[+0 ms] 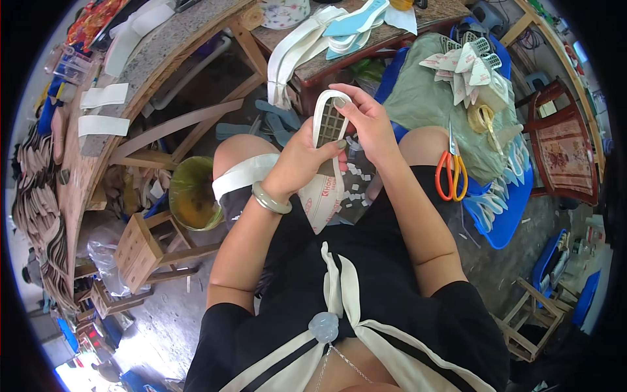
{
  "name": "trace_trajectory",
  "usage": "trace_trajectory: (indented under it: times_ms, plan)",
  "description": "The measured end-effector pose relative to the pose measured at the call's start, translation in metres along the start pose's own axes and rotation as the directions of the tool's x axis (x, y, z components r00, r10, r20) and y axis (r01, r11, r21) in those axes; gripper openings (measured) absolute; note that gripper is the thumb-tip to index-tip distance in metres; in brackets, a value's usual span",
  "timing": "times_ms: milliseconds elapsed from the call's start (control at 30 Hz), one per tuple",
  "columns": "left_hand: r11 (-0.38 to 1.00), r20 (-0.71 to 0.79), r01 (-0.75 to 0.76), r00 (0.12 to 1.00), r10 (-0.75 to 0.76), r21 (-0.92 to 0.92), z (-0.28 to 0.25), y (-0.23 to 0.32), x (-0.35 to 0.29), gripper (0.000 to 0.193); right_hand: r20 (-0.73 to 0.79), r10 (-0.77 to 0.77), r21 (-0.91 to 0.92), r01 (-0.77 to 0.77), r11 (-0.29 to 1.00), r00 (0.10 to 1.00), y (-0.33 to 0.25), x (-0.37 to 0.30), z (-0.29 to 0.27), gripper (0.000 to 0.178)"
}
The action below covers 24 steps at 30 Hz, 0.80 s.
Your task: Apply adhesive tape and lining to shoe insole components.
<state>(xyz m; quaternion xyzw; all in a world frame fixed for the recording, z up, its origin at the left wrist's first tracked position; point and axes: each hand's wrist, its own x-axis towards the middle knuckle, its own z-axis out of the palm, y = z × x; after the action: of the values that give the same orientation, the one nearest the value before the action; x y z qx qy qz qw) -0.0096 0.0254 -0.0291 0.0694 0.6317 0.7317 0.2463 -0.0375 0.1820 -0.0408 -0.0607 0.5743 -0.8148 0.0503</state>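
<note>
Left hand (304,159) and right hand (371,125): fingers pinching white-rimmed, dark-gridded sole piece (330,123); orange-handled metal scissors (451,154) right of it.

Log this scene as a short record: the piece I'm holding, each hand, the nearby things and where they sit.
Held piece: insole, white rim, dark grid, pointed end toward the body
Left hand: grips its lower part; bracelet on the wrist
Right hand: grips near its rounded top
Scissors: orange handles, beside the right knee
Green cloth: to the right, bearing a tape roll and piled insoles
Bin: to the left, yellowish liner
</note>
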Motion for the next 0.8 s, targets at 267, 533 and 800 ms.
trace_trajectory:
  times_ms: [267,533,800]
  plan:
    - [0.919,0.337,0.091,0.94,0.048,-0.384,0.006,0.009,0.004,0.065,-0.139,-0.175,-0.042,0.171,0.984,0.975,-0.043,0.014,-0.037,0.033]
    - [-0.142,0.227,-0.178,0.716,0.66,0.974,-0.01,0.084,0.166,0.061,-0.159,-0.543,-0.961,-0.003,0.278,0.825,-0.062,-0.077,-0.134,0.046]
    - [-0.199,0.047,0.063,0.865,0.5,0.978,-0.004,0.079,0.298,0.06,-0.274,-0.354,-0.962,-0.247,0.121,0.894,-0.035,-0.133,-0.134,0.061]
